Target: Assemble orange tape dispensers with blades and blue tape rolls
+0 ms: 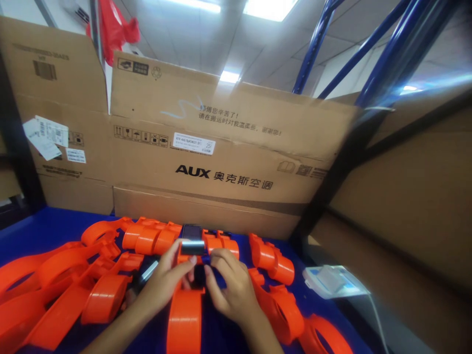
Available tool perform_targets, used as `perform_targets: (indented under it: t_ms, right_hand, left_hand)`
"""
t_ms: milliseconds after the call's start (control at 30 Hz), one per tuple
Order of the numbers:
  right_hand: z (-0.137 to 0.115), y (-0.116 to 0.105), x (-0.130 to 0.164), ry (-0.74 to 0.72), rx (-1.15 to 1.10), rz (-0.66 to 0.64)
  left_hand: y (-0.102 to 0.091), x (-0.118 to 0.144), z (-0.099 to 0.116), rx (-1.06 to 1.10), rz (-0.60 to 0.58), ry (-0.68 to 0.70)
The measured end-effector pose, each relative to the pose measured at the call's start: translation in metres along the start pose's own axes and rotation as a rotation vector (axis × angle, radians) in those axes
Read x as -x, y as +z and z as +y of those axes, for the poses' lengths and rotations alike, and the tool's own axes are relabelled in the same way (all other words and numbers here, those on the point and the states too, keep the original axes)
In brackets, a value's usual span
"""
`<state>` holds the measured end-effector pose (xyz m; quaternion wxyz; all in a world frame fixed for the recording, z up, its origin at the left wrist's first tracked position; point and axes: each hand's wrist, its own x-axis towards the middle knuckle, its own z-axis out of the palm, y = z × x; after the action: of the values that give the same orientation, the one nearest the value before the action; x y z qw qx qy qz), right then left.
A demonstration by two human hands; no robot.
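Observation:
My left hand [171,270] is closed on an orange plastic band [184,319], thumb across the band's upper end. The band's wide loop hangs down toward me between my wrists. A black box-shaped part with a shiny ribbed front [192,246] sits just above my left fingertips; whether it is joined to the band I cannot tell. My right hand [232,285] is curled at the band's right side, fingertips close to a small dark blue piece [205,259]. What those fingers grip is hidden.
Several orange bands [105,297] lie on the blue surface [224,329] to the left, and more orange bands [283,309] to the right. A cardboard panel [236,162] stands behind. At right are a white device with a cable [334,281] and a rack post [332,182].

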<state>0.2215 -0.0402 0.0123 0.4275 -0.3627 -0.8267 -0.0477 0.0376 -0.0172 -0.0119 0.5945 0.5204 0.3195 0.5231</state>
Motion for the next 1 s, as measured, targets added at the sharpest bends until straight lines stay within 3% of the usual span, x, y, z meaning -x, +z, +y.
perform_targets:
  t_ms: [300,433,767,1000]
  right_hand:
    - [0.0026,-0.0045,-0.0004,-0.007,0.105,-0.082]
    - [0.0041,-0.0045,0.0003,-0.005,0.071,-0.075]
    - [0.0018,-0.0078,-0.0030,-0.005,0.025,-0.136]
    - [-0.0008,-0.0067,-0.0016,0.012,-0.071,-0.087]
  left_hand:
    - [-0.0001,0.0024,0.0005,-0.016,0.034,-0.050]
    - [-0.0026,0.0013,-0.0056,-0.017,0.042,-0.089]
    - [-0.0007,0.0015,-0.0044,0.019,-0.038,-0.040]
    - [0.0019,0.0056,-0.0018,0.041,-0.031,-0.047]
